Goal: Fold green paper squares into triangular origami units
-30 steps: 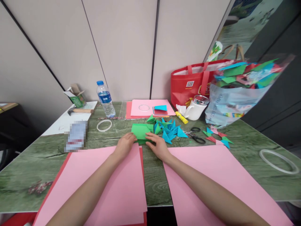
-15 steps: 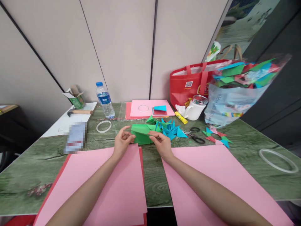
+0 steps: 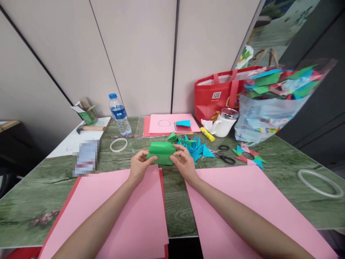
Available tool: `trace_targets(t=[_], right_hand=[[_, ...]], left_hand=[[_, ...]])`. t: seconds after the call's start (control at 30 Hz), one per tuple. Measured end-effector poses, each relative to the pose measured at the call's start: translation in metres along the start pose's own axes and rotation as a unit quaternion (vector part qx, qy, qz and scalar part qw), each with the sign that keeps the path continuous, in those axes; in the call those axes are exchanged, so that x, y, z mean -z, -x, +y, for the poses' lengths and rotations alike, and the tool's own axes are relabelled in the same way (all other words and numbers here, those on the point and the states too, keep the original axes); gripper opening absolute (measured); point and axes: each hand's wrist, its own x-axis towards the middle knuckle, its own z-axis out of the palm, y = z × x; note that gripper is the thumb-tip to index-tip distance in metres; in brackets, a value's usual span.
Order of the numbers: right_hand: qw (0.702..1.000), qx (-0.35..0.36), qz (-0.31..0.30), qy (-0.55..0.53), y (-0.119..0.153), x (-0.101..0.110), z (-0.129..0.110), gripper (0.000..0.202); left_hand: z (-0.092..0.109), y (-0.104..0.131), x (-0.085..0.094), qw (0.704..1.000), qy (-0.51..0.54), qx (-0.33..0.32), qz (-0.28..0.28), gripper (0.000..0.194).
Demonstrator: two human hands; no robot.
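A sheet of green paper (image 3: pixel 161 153) with a crease running across it is held up between both hands, above the table. My left hand (image 3: pixel 140 164) pinches its left edge, thumb in front and fingers behind. On the opposite edge, my right hand (image 3: pixel 184 162) grips the paper with thumb and fingers. Just behind my right hand lies a heap of folded blue paper pieces (image 3: pixel 198 148), with a few green folded pieces (image 3: pixel 173 136) at its left. Large pink sheets (image 3: pixel 129 208) lie beneath my forearms.
Black-handled scissors (image 3: pixel 226 158) and a multicoloured paper ring (image 3: pixel 249 156) lie to the right. Behind stand a white mug (image 3: pixel 224 124), a red bag (image 3: pixel 207 97) and a plastic bag of folded papers (image 3: pixel 269 115). A water bottle (image 3: pixel 120 117) and a hammer (image 3: pixel 91 128) are at left.
The green paper has tilted so its creased face shows more plainly. My left thumb now lies across its front, and the fingers of my right hand have shifted up along its right edge.
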Motion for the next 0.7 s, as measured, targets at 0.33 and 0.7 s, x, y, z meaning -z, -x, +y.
trace_targets(t=[0.33,0.7], right_hand=[[0.997,-0.078,0.001,-0.028,0.0013,0.0002,0.0052,0.024],[0.996,-0.064,-0.042,0.037,0.0046,0.0008,0.0022,0.024]], left_hand=[[0.0021,0.0039,-0.0039,0.997,-0.016,0.026,-0.065,0.037],[-0.0014,0.0037,-0.002,0.99,0.037,0.082,-0.105,0.034]])
